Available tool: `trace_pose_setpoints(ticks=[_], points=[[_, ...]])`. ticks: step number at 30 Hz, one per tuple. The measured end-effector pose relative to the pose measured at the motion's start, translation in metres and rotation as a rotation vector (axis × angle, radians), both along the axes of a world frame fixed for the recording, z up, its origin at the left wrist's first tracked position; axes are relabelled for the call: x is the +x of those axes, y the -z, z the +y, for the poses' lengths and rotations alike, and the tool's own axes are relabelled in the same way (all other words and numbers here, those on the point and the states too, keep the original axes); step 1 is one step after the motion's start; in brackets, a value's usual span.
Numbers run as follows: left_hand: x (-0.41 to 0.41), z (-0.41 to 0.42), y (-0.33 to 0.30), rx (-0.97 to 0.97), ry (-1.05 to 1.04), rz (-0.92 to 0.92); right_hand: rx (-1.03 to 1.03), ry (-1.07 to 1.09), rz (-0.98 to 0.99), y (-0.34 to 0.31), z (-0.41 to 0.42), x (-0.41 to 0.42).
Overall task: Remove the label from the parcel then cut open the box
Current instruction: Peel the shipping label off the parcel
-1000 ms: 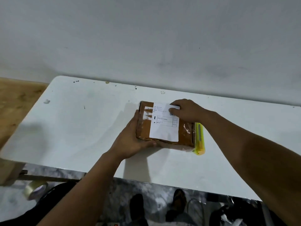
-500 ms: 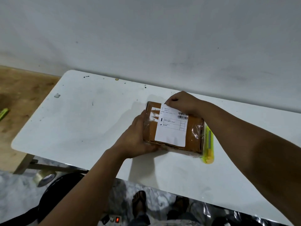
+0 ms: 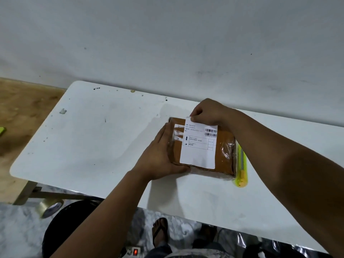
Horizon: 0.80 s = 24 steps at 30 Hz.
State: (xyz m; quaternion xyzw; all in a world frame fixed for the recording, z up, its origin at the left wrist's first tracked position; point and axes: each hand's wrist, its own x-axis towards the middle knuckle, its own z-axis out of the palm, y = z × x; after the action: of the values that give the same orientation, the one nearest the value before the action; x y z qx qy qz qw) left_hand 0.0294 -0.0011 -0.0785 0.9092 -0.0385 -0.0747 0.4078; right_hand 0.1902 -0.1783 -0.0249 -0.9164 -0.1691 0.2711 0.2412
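Head view shows my left hand [image 3: 160, 157] bracing the stiff cardboard parcel [image 3: 202, 146] while my right hand [image 3: 208, 113] pinches the thin, tearable label [image 3: 198, 148] at its far-left corner.

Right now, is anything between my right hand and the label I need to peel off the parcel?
Nothing visible. Your right hand already pinches the label at its far left corner, while your left hand steadies the parcel from its left side. The yellow cutter lies beside the parcel's right edge, clear of the label.

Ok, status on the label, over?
Right hand pinching white paper label corner. Left hand bracing brown cardboard parcel. Yellow utility knife beside parcel.
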Motion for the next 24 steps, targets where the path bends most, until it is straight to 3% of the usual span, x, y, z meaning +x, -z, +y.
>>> trace_pose_setpoints(ticks=[9, 24], points=[[-0.005, -0.002, 0.001, -0.025, -0.030, -0.053, 0.070, 0.126, -0.381, 0.027, -0.005, -0.038], [-0.009, -0.005, -0.002, -0.079, -0.061, -0.011, 0.358, 0.184, -0.145, 0.016, -0.027, -0.042]])
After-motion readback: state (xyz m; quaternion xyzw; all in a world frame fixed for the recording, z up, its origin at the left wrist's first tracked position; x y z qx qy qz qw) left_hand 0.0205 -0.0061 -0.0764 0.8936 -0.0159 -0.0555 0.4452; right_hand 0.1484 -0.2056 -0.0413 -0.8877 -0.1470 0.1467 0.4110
